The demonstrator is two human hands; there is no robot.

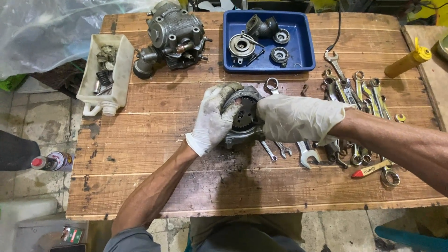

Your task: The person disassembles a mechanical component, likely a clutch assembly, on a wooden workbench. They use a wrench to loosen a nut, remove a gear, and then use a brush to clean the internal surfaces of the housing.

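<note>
The housing [242, 122] looks like a heavy, stiff piece of cast metal, so I judge that it needs a firm hold by its thick outer body and not by the gear [243, 116] inside. Its surface seems oily and dirty, so it can probably slip in gloves. It is grey, round on top, with a dark toothed gear in an open cavity and a lug at the bottom. It rests near the middle of the wooden worktop [154, 186], between the two hands. The left hand [213, 120], in a stained white glove, wraps the left side, and its fingers [227, 91] curl over the top rim and grip it. The right hand [298, 117], also gloved, lies against the right side; its fingers point toward the gear, but I cannot tell if they pinch something. Just beside, under the right wrist, many spanners [354, 93] lie in a loose pile. Farther back stand a blue tray [305, 51] with small round parts, a larger engine part [175, 35] and a white tub [120, 70] with pieces. A yellow bottle [408, 61] lies at the far right.
</note>
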